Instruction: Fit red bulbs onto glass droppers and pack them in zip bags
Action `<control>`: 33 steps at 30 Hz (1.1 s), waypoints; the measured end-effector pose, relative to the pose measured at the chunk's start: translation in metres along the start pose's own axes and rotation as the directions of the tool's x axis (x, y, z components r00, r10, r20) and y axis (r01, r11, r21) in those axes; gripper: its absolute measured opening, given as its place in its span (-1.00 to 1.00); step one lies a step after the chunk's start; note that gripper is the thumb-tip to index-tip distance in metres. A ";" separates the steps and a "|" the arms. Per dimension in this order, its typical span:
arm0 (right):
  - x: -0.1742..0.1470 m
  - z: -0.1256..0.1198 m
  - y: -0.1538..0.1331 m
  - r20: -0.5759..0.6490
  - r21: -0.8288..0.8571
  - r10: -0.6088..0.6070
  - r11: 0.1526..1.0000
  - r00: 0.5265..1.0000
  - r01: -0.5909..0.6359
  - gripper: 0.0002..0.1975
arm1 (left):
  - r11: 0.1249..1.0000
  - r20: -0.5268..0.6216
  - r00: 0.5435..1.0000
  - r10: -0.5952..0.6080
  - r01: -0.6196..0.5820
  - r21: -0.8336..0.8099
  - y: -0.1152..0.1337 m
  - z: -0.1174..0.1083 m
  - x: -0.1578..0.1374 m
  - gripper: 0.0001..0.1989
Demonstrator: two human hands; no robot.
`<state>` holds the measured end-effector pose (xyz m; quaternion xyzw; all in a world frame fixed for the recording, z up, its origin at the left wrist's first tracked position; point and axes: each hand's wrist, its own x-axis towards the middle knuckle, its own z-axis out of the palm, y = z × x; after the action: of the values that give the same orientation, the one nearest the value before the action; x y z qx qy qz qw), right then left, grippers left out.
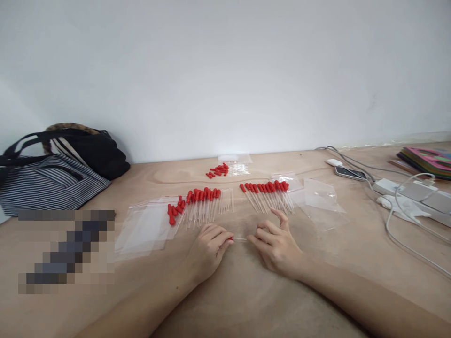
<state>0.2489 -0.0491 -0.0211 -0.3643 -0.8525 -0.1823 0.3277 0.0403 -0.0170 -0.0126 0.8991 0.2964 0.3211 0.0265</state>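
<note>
Head view: we find the left hand (210, 243) pinched on a red bulb (231, 238) and the right hand (276, 243) gripping its clear tube (240, 239), apparently to keep both aligned, nearer than the capped droppers (268, 187).

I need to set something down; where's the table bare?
Bare table lies between your forearms, and at the back between the striped bag and the red bulb pile. It's crowded across the middle with droppers and plastic bags, and at right with cables.
</note>
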 end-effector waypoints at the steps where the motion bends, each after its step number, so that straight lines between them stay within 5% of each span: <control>1: 0.000 0.000 -0.001 0.017 0.016 0.008 1.000 1.000 -0.009 -0.78 | 1.000 0.001 1.000 0.004 -0.004 0.004 0.000 0.000 0.000 -0.81; 12: 0.006 -0.007 0.002 0.178 0.237 0.129 0.957 0.975 -0.170 -0.84 | 0.995 -0.009 0.996 0.091 -0.090 0.034 0.001 -0.001 0.002 -0.79; 25: 0.010 -0.012 0.007 0.389 0.394 0.219 0.838 0.895 -0.377 -0.82 | 0.980 -0.025 0.997 0.077 -0.080 -0.180 -0.001 -0.003 0.006 -0.86; 28: 0.010 -0.012 0.006 0.328 0.371 0.226 0.862 0.917 -0.345 -0.82 | 0.975 0.015 0.999 0.051 -0.047 -0.215 -0.002 -0.007 0.008 -0.86; 33: 0.009 -0.009 0.005 0.086 0.181 0.105 0.976 0.991 -0.119 -0.83 | 0.976 0.046 0.997 0.058 -0.047 -0.214 -0.004 -0.008 0.008 -0.85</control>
<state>0.2519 -0.0467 -0.0079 -0.3862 -0.8558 -0.0691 0.3372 0.0385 -0.0104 -0.0024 0.9067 0.2359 0.3279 0.1218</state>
